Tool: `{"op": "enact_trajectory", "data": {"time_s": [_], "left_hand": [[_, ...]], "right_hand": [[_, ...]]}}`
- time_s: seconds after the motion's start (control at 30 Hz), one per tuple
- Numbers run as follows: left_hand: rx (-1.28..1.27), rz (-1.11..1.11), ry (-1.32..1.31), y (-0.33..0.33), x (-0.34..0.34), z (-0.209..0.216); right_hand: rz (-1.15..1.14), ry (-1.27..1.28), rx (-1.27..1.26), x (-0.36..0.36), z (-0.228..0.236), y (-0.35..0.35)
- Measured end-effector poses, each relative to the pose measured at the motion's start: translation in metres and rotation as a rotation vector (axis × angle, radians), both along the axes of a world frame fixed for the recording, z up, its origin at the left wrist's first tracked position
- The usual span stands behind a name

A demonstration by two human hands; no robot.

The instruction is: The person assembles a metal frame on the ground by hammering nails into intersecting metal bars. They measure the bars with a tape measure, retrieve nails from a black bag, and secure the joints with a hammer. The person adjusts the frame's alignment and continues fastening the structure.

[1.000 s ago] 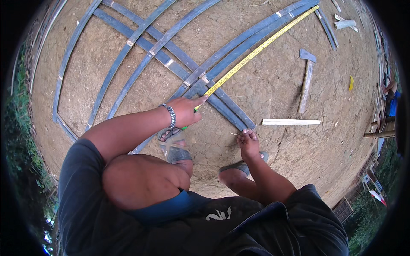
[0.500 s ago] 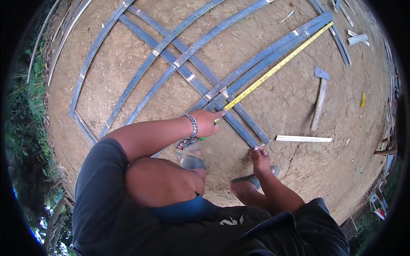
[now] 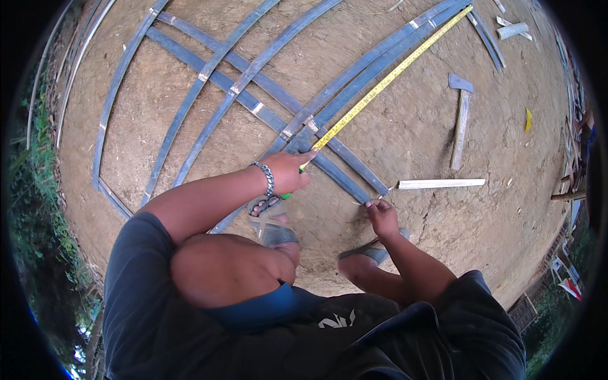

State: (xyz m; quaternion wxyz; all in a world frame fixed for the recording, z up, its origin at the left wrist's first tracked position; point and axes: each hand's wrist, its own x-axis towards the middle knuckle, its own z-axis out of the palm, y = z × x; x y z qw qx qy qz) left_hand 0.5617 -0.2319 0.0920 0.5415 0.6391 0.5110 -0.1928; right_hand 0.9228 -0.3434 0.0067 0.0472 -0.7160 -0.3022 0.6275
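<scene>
My left hand (image 3: 290,172), with a chain bracelet at its wrist, is closed round the near end of a yellow tape measure (image 3: 380,88). A bit of green shows below that palm; most of the case is hidden. The pulled-out tape runs to the far right along a pair of long dark grey bamboo strips (image 3: 367,75). My left index finger presses on the tape near where the strips cross. Lower right, the fingertips of my right hand (image 3: 384,218) pinch the near end of a crossing bamboo strip (image 3: 339,177), where a thin pale sliver sticks out.
More dark strips (image 3: 206,136) lie crossed in a lattice on the bare earth to the left. A hatchet (image 3: 461,120), a pale split stick (image 3: 441,183), a yellow scrap (image 3: 528,120) and a short tube piece (image 3: 513,30) lie to the right. My sandalled feet stand close to the strips.
The whole view has shifted, so the ground things appear farther up and left. Both hands keep their places on the tape measure and the strip end.
</scene>
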Motion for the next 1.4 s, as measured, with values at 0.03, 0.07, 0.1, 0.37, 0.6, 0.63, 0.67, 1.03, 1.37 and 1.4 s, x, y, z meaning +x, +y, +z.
{"op": "enact_trajectory", "data": {"time_s": [0.03, 0.07, 0.1, 0.37, 0.6, 0.63, 0.67, 1.03, 1.37, 1.4], "left_hand": [[0.001, -0.006, 0.001, 0.001, 0.0, 0.0], [0.004, -0.014, 0.0, 0.001, 0.001, 0.0], [0.023, -0.01, -0.01, 0.001, 0.001, -0.003], [-0.05, -0.009, 0.019, 0.004, 0.001, 0.001], [0.102, -0.005, -0.027, -0.006, -0.003, -0.008], [0.085, -0.008, -0.023, -0.003, -0.001, -0.005], [0.071, -0.008, -0.02, -0.002, -0.001, -0.003], [0.047, 0.008, -0.027, -0.003, -0.003, -0.007], [0.096, -0.033, -0.044, -0.006, -0.005, -0.011], [0.095, -0.032, -0.045, -0.007, -0.005, -0.011]], "right_hand": [[-0.001, 0.019, 0.022, 0.0, 0.001, 0.002], [-0.004, 0.035, 0.045, 0.002, 0.001, 0.002], [-0.005, 0.051, 0.068, 0.004, 0.002, 0.003], [0.636, -0.221, 0.365, -0.029, 0.062, 0.033], [0.723, -0.345, 0.914, -0.092, 0.052, 0.105], [0.749, -0.358, 0.886, -0.097, 0.047, 0.109], [0.778, -0.372, 0.86, -0.103, 0.044, 0.112], [0.72, -0.354, 0.977, -0.1, 0.015, 0.101], [0.687, -0.286, 0.959, -0.098, 0.017, 0.104], [0.688, -0.283, 0.959, -0.097, 0.017, 0.105]]}}
